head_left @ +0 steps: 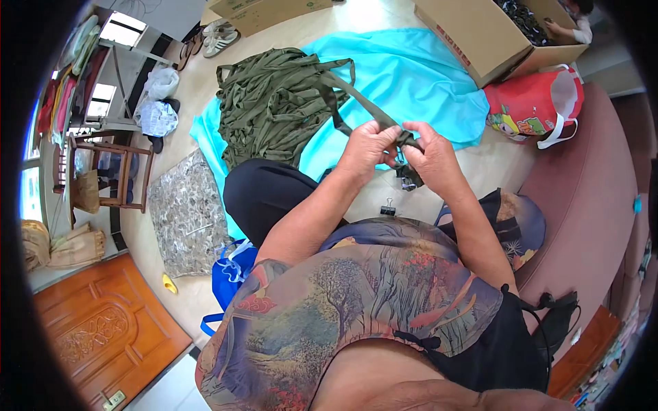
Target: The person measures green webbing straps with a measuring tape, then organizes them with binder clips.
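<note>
Both hands are at work on an olive-green fabric strap (365, 103) in front of my lap. My left hand (370, 149) is closed, pinching the strap between thumb and fingers. Close beside it, my right hand (433, 159) grips a bunched, folded part of the strap, with thumb and forefinger near its edge. Under the hands hangs a dark piece with what looks like a buckle (410, 180), partly hidden by the fingers. The strap runs up to a large heap of olive-green straps (274, 103). A black binder clip (388, 207) lies on the floor just below.
A turquoise cloth (397, 65) spreads under the heap. Cardboard box (480, 34) with dark items stands at upper right, a person's hand at its edge. A red bag (528, 103) sits by the mauve sofa (582, 185). Marble-patterned board (188, 212) and blue bag (229, 274) lie left.
</note>
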A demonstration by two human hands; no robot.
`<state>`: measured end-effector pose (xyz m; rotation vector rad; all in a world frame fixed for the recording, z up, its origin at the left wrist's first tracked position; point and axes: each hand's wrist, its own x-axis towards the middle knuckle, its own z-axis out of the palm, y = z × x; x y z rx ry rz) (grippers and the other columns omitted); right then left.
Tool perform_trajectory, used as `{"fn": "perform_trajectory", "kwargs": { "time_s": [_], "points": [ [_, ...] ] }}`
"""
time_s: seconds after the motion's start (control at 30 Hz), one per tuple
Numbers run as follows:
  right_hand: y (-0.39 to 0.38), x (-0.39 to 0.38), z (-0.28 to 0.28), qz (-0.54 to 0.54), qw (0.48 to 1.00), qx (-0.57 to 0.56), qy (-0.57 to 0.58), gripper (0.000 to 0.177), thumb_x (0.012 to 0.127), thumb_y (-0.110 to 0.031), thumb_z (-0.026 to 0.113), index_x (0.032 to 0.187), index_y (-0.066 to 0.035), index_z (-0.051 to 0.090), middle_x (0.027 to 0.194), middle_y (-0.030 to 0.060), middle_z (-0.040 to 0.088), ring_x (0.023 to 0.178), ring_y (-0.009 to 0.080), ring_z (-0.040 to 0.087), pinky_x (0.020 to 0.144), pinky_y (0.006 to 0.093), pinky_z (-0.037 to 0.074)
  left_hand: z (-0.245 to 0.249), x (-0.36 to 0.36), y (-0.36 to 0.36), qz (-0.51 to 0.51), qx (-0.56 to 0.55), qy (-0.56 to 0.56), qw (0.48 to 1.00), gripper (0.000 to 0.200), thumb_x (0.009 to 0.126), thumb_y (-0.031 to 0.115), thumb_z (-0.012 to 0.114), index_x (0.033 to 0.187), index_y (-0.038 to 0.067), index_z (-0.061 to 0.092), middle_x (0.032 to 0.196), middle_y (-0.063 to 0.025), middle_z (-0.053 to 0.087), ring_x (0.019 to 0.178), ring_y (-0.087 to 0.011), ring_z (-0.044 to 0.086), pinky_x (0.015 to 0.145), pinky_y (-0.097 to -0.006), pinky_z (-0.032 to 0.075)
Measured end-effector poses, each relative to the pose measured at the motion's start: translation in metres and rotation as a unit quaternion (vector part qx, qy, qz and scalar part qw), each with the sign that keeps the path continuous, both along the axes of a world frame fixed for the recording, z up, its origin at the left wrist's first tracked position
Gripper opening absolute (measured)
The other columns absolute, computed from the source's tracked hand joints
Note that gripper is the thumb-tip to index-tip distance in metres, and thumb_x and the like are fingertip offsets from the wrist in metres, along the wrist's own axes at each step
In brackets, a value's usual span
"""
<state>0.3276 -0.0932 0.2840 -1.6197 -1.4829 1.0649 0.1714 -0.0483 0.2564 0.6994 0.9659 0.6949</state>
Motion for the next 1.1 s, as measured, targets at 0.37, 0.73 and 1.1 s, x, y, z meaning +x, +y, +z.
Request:
{"fn": "perform_trajectory", "kwargs": {
  "time_s": [0.37,0.73,1.1],
  "points": [
    [-0.028,0.024,-0.009,-0.023,0.961,-0.192,0.199,0.016,0.086,-0.007,0.055,0.098,0.001,0.061,0.069,-0.0010,0.056,0.059,0.0054,0.050,0.055,0.0207,0.039,-0.056,-0.020,0.032,0.166,-0.144,-0.198,0.955,0.054,0.097,0.051,0.043,0.112,0.001,0.055,0.114,-0.0195,0.060,0.106,-0.0328,0.058,0.089,-0.0473,0.050],
    [-0.047,0.026,-0.025,0.017,0.978,-0.176,0.112,0.026,0.081,-0.002,0.054,0.107,-0.001,0.058,0.072,-0.0010,0.057,0.058,0.0050,0.049,0.052,0.0217,0.040,-0.073,-0.007,0.026,0.230,-0.154,-0.190,0.942,0.014,0.094,0.018,0.057,0.098,0.005,0.055,0.097,-0.0146,0.066,0.090,-0.0296,0.065,0.085,-0.0472,0.053],
    [-0.037,0.029,-0.022,-0.012,0.986,-0.149,0.074,0.047,0.080,-0.002,0.056,0.126,-0.004,0.050,0.070,0.0036,0.059,0.061,0.0078,0.051,0.054,0.0257,0.043,-0.073,0.028,-0.029,-0.047,-0.205,-0.180,0.961,0.022,0.088,0.022,0.067,0.101,0.009,0.055,0.091,-0.0060,0.065,0.080,-0.0190,0.064,0.073,-0.0395,0.055]
  ]
}}
